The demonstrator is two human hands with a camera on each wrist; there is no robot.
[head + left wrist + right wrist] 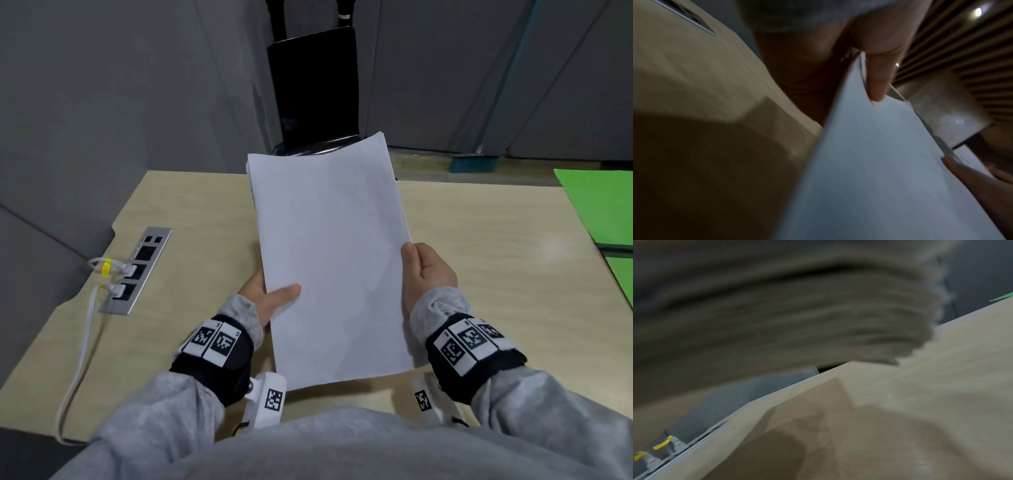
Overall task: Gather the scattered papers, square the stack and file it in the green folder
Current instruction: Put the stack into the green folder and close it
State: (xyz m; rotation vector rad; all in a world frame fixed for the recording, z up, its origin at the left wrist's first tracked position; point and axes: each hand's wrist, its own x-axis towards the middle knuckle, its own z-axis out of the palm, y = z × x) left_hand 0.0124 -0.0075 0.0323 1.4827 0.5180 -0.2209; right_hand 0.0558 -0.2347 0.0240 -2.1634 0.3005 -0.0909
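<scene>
A stack of white papers (329, 253) is held up above the wooden desk (479, 260), tilted toward me. My left hand (270, 298) grips its left edge, thumb on the top sheet and fingers underneath. My right hand (424, 270) holds the right edge, thumb against the top sheet. In the left wrist view the paper stack (879, 162) fills the middle, with my left thumb (877, 78) pressed on it. The open green folder (603, 209) lies at the desk's far right edge. The right wrist view is blurred and shows only a grey sleeve (777, 313) and the desk (920, 402).
A metal socket panel (137, 270) with white cables plugged in is set into the desk at the left. A black chair (315, 92) stands behind the desk's far edge. Grey partitions enclose the back and left.
</scene>
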